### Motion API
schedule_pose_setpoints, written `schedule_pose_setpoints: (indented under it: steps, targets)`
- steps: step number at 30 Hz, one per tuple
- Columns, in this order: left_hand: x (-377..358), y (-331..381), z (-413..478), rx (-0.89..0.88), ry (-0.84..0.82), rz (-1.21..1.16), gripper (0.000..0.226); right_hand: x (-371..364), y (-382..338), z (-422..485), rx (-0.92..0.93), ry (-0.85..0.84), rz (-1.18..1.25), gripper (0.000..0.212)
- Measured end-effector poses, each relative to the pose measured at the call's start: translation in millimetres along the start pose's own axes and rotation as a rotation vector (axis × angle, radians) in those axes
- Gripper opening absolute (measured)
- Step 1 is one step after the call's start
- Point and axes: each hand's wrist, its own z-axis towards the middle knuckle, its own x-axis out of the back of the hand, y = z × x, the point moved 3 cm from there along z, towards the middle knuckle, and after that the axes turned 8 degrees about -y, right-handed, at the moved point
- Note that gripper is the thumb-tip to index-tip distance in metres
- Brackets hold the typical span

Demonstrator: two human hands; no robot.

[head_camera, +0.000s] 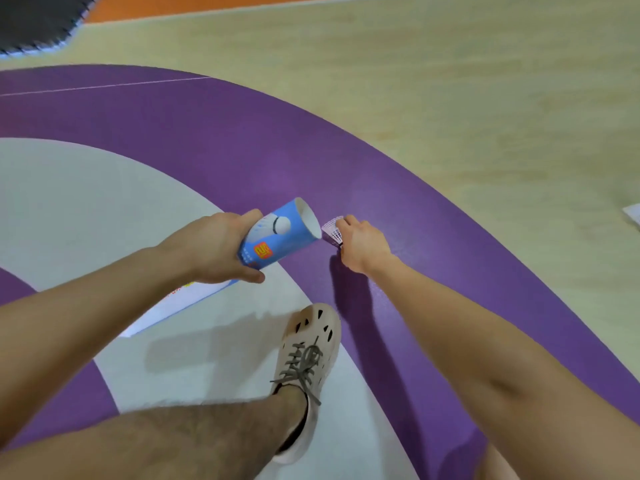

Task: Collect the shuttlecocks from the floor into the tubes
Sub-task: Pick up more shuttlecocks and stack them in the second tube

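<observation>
The tube [277,239] is blue with a white shuttlecock print and an orange label bearing yellow marks; its inside is white. The shuttlecock [332,232] is pale pink with a mesh skirt. The floor [450,98] shows a purple curved band, grey, pale wood tone and 1 orange strip. The shoe [311,341] is beige, laces olive-grey.

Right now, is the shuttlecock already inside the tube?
No, the right hand pinches the shuttlecock just outside the open mouth of the blue tube, which the left hand grips.
</observation>
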Motion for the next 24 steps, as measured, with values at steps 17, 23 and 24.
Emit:
schedule_pose_setpoints:
  steps: [17,23,24]
  targets:
    - [38.6,25.4,20.0,-0.031,-0.103,-0.028,0.063,69.4,47.6,-74.3,-0.226,0.401,0.617,0.016]
    - [105.4,93.5,38.7,-0.149,-0.217,0.088,0.063,175.4,62.9,-168.5,-0.223,0.807,0.898,0.013]
    - [112.1,107.9,43.3,-0.168,-0.211,0.096,0.064,185.2,64.8,-179.3,-0.229,0.849,0.929,0.013]
